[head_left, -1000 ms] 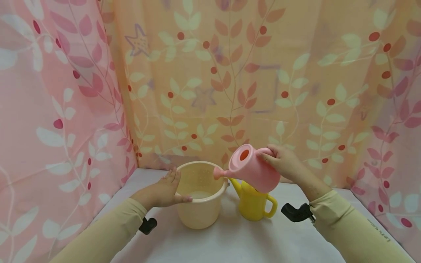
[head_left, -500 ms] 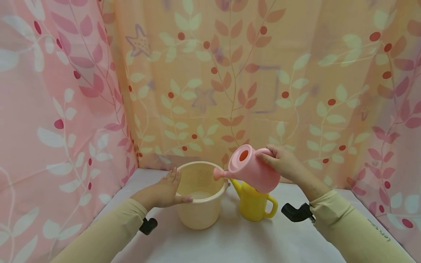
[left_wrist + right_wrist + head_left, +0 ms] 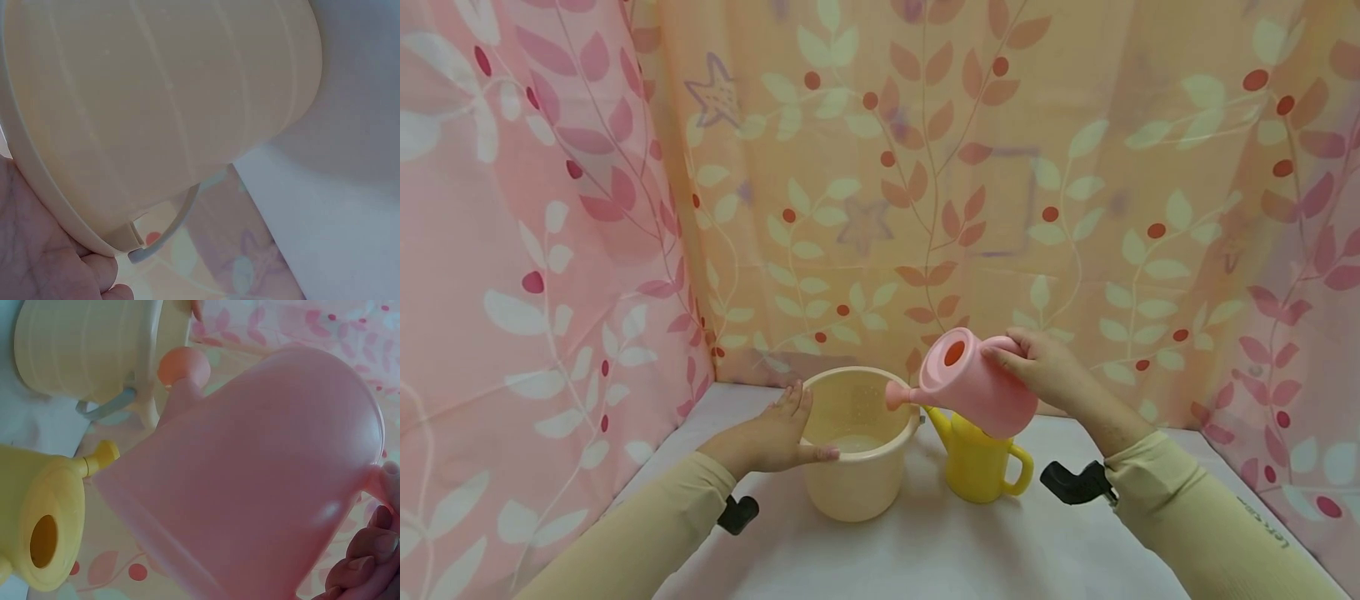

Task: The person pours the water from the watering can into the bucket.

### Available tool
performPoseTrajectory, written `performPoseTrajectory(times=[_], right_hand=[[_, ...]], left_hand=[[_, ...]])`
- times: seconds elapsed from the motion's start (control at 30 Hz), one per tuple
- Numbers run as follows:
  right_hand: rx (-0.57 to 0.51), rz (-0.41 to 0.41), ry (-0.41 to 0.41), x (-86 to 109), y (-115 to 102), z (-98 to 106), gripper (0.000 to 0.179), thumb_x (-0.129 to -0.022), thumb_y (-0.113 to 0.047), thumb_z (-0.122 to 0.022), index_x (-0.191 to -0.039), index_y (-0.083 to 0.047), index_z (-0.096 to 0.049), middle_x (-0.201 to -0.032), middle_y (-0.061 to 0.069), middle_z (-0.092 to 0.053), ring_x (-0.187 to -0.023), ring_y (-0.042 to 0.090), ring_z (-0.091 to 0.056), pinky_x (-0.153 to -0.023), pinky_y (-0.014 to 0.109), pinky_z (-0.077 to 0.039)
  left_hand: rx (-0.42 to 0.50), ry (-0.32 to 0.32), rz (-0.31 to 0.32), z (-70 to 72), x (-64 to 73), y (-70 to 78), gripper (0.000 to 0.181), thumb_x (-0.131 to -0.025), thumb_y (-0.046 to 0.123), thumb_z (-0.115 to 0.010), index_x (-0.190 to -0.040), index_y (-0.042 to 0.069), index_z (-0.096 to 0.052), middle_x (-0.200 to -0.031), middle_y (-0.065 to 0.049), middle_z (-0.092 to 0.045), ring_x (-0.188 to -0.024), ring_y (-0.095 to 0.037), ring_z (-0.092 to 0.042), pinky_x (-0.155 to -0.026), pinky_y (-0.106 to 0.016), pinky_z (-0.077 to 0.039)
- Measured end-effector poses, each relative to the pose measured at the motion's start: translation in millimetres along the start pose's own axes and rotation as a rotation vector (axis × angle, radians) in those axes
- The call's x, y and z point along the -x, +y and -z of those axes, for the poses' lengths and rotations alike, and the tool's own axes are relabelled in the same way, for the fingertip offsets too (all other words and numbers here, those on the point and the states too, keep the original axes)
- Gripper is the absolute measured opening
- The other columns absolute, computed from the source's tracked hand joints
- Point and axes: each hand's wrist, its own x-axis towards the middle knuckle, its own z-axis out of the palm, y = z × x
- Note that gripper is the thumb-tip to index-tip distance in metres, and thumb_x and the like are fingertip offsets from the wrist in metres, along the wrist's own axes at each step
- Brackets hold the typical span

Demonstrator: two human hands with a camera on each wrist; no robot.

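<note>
My right hand (image 3: 1047,367) grips the handle of a pink toy watering can (image 3: 981,387) and holds it tilted to the left, above the table. Its round sprinkler head (image 3: 897,396) hangs just over the right rim of a cream plastic bucket (image 3: 853,487). On the bucket's left rim rests my left hand (image 3: 771,433), fingers straight and thumb laid along the front rim. The left wrist view shows the palm close against that rim (image 3: 47,187). Below the pink can stands a yellow watering can (image 3: 977,471), upright, its top partly hidden in the head view.
A white-covered table (image 3: 925,558) carries the bucket and yellow can. Floral curtains (image 3: 865,167) enclose it behind and on both sides. The bucket's handle (image 3: 106,405) hangs down at its side. Black wrist mounts (image 3: 1078,485) stick out from both sleeves.
The pink watering can has shifted very slightly left and up over the bucket rim. Both hands otherwise keep their places; the bucket and yellow can have not moved.
</note>
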Motion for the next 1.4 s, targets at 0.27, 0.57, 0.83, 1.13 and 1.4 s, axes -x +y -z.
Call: performPoseTrajectory(times=[0.27,0.57,0.83,1.13,1.4], right_hand=[[-0.002,-0.003,0.002,0.3,-1.2,0.0,0.037,-0.088,-0.044,-0.056,-0.093,-0.008,-0.056,-0.075,0.007,-0.059,-0.069,0.021,-0.057,-0.061,0.029,-0.051],[0.010,0.007,0.019,-1.0,-1.9,0.1,0.038,-0.087,-0.046,-0.057,-0.089,-0.008,-0.055,-0.070,0.005,-0.056,-0.067,0.021,-0.055,-0.059,0.028,-0.049],[-0.015,0.024,0.012,-2.2,-1.2,-2.6,0.036,-0.087,-0.043,-0.058,-0.087,-0.007,-0.055,-0.068,0.005,-0.055,-0.066,0.021,-0.054,-0.059,0.029,-0.049],[-0.030,0.028,0.007,-2.8,-1.3,-3.1,0.036,-0.087,-0.043,-0.058,-0.087,-0.007,-0.055,-0.069,0.006,-0.056,-0.067,0.021,-0.055,-0.059,0.029,-0.049],[-0.022,0.024,0.011,-3.2,-2.3,-3.3,0.037,-0.086,-0.044,-0.058,-0.088,-0.007,-0.055,-0.070,0.006,-0.056,-0.067,0.021,-0.055,-0.059,0.029,-0.049]], left_hand=[[0.005,-0.005,0.004,1.8,2.1,2.6,0.116,-0.073,0.075,-0.048,-0.142,-0.010,-0.010,-0.148,-0.030,0.001,-0.137,-0.039,0.000,-0.108,-0.052,-0.013],[0.012,-0.001,0.003,2.6,2.1,1.9,0.116,-0.073,0.075,-0.048,-0.142,-0.010,-0.009,-0.148,-0.029,0.002,-0.137,-0.038,0.001,-0.108,-0.052,-0.012],[-0.003,-0.004,0.003,0.4,1.1,1.3,0.116,-0.073,0.075,-0.047,-0.142,-0.010,-0.008,-0.148,-0.029,0.002,-0.137,-0.038,0.001,-0.109,-0.051,-0.012],[0.003,-0.006,0.001,2.7,4.2,3.5,0.115,-0.074,0.074,-0.048,-0.142,-0.011,-0.009,-0.148,-0.030,0.001,-0.137,-0.039,-0.001,-0.108,-0.051,-0.013],[-0.004,-0.006,0.001,2.9,3.4,3.5,0.115,-0.074,0.074,-0.047,-0.142,-0.010,-0.009,-0.148,-0.030,0.000,-0.137,-0.039,-0.002,-0.108,-0.051,-0.013]])
